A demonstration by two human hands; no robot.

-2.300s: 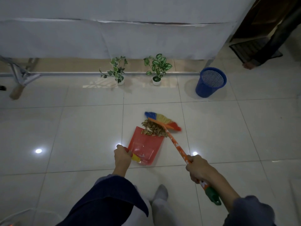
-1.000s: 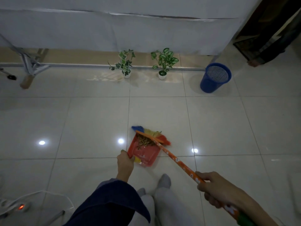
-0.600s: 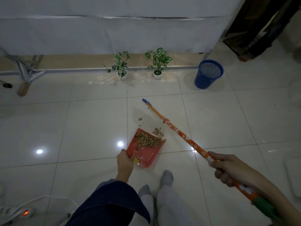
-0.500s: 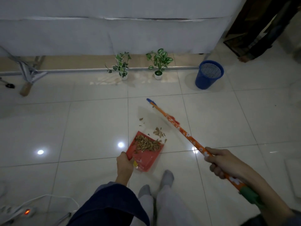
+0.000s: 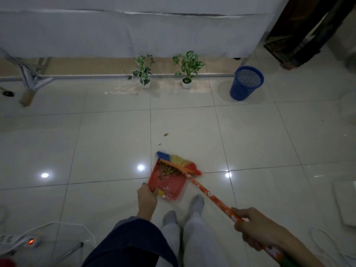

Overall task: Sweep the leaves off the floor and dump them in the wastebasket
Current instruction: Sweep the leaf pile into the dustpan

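Observation:
A red dustpan (image 5: pixel 169 185) lies flat on the white tiled floor just ahead of my feet, with a heap of dry brown leaves (image 5: pixel 169 171) at its far lip. My left hand (image 5: pixel 146 198) grips its handle at the near left corner. My right hand (image 5: pixel 256 227) holds the orange broom (image 5: pixel 210 196) partway down its handle; the multicoloured bristles rest against the pan's far edge. Two loose leaf bits (image 5: pixel 166 134) lie on the tile beyond the broom. The blue mesh wastebasket (image 5: pixel 245 83) stands upright at the far right, by the wall.
Two small potted plants (image 5: pixel 187 69) stand along the far wall, with a white cloth hanging behind them. A stand's leg (image 5: pixel 28 81) is at far left. A power strip and white cable (image 5: pixel 25 241) lie near left. Another person's leg (image 5: pixel 300 53) is at the far right.
The broom head, lifted off the floor half a second ago, has come back down against the dustpan's far edge. The leaves in front of the pan are pushed in; two bits stay beyond.

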